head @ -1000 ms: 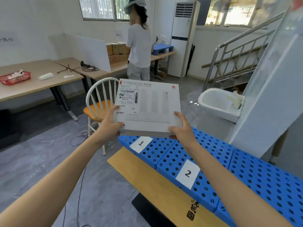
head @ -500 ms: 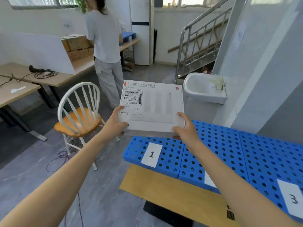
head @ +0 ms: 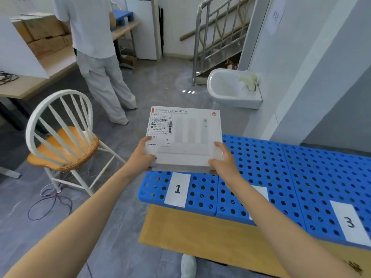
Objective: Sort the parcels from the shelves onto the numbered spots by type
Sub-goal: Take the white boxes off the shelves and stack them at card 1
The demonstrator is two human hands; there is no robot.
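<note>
I grip the white box [head: 185, 140] flat between my left hand [head: 143, 157] and right hand [head: 223, 162], just above label 1 [head: 177, 188].

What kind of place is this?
Probably a parcel-sorting workroom: blue perforated pallets carry paper labels numbered 1 and 3, cardboard boxes are stacked on a desk, and the left hand and right hand hold a white box with a shipping label.

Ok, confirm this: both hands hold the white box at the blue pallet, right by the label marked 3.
Wrong label. The head view shows the left hand and right hand holding the white box at the blue pallet right by label 1; label 3 lies far to the right.
</note>
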